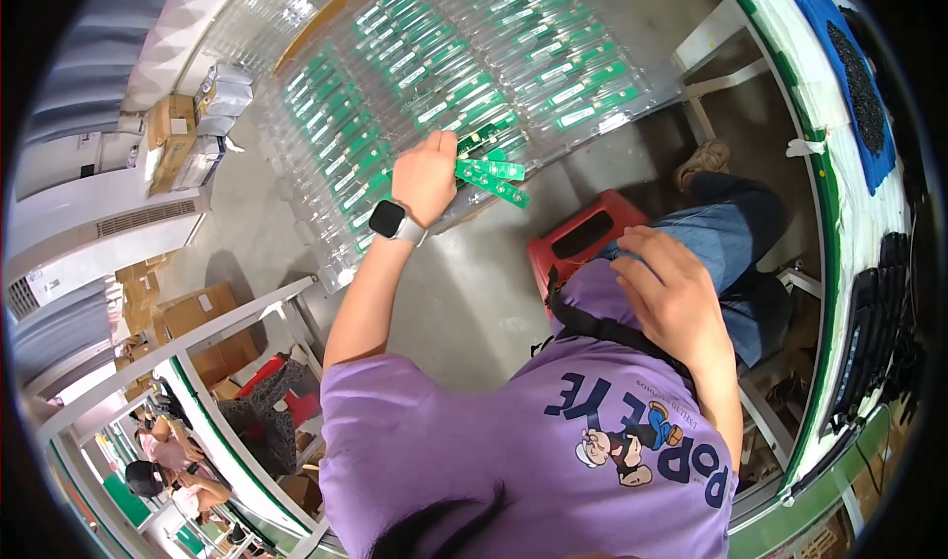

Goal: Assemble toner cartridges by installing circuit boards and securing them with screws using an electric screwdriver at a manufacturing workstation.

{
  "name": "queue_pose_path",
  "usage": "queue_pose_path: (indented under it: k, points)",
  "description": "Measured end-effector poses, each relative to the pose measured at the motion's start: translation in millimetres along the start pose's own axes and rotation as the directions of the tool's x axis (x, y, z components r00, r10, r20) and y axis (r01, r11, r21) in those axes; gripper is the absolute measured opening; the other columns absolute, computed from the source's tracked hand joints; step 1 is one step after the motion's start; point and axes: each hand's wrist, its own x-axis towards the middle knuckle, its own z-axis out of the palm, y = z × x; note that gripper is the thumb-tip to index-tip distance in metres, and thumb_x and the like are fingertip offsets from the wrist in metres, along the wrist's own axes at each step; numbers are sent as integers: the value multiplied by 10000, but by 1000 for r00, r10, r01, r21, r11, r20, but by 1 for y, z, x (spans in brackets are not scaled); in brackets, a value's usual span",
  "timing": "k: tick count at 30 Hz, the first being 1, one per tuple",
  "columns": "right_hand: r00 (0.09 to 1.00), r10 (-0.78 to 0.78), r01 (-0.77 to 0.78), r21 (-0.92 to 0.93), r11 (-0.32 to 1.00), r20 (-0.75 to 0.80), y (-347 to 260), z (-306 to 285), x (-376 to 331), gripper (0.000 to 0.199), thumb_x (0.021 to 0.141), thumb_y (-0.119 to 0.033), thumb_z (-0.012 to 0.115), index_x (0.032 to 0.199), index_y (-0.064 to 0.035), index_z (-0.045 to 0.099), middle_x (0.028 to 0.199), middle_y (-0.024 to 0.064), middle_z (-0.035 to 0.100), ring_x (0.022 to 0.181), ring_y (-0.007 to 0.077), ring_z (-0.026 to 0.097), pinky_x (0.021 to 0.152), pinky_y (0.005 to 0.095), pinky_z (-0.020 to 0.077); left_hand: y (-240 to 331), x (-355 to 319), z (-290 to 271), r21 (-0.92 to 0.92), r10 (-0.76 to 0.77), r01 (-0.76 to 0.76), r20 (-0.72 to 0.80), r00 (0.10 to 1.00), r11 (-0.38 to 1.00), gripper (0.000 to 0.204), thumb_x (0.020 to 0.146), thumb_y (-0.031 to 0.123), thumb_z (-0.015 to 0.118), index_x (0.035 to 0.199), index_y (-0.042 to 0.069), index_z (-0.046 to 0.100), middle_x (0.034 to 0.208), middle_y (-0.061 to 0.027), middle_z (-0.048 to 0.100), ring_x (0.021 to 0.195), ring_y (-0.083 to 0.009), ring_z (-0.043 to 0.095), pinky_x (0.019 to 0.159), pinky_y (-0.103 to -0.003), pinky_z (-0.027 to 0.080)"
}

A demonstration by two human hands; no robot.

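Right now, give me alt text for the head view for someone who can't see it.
The left hand grips a few green circuit-board strips over clear trays of similar strips. The right hand rests on the purple shirt, near a red stool.

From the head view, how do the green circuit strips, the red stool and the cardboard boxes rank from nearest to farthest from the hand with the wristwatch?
1. Green circuit strips: held in the left hand itself, sticking out to its right.
2. Red stool: on the floor, lower right of that hand.
3. Cardboard boxes: far off at the picture's left edge.
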Motion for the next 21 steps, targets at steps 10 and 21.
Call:
queue_pose_path:
  k: [10,21]
  points:
    - [999,47,-44,87,995,-28,8,2,-36,216,702,-20,659,909,-5,601,1038,129,584,968,317,586,825,394,491,16,3,11,93,14,-23,98,995,995,322,748,-16,563,1059,-10,478,1031,-146,529,889,-313,620,701,-421,537]
    - [999,34,-30,138,990,-23,14,2,-48,234,687,-26,643,917,-4,606,1041,131,582,987,306,579,838,385,488,-1,16,14,-85,-107,122,160,981,989,442,692,206,776,1005,45,509,977,-164,622,843,-382,619,701,-475,499]
